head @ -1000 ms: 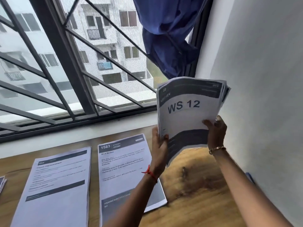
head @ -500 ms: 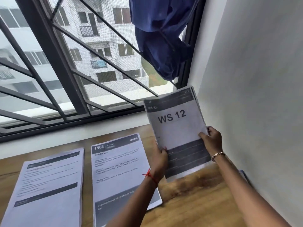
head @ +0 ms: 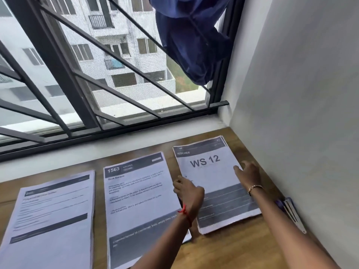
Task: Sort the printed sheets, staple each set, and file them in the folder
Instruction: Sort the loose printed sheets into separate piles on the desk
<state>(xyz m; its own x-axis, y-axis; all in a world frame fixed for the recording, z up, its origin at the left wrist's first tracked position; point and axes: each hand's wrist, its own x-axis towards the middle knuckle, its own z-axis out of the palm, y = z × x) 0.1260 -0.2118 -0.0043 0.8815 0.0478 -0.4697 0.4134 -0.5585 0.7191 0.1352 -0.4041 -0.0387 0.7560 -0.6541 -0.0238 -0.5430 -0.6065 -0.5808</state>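
Observation:
The stack of printed sheets headed "WS 12" [head: 211, 171] lies flat on the wooden table [head: 233, 251] at the right, near the wall. My left hand [head: 189, 192] is at the stack's left edge, its fingers curled over that edge. On the stack's right edge lies my right hand [head: 248, 174] with straight fingers. A second stack headed "1563" [head: 139, 193] lies in the middle and a third stack [head: 52, 212] at the left. A thin blue folder-like thing [head: 290, 211] sits against the wall under my right forearm.
A grey wall [head: 301, 113] runs close along the table's right side. A barred window [head: 97, 84] with a white sill stands behind the table, and a blue curtain [head: 190, 45] hangs at its right end. Bare wood shows in front of the WS 12 stack.
Both hands have brought the WS 12 stack down from in front of the window and laid it flat on the table to the right of the 1563 stack. My right hand's fingers have straightened.

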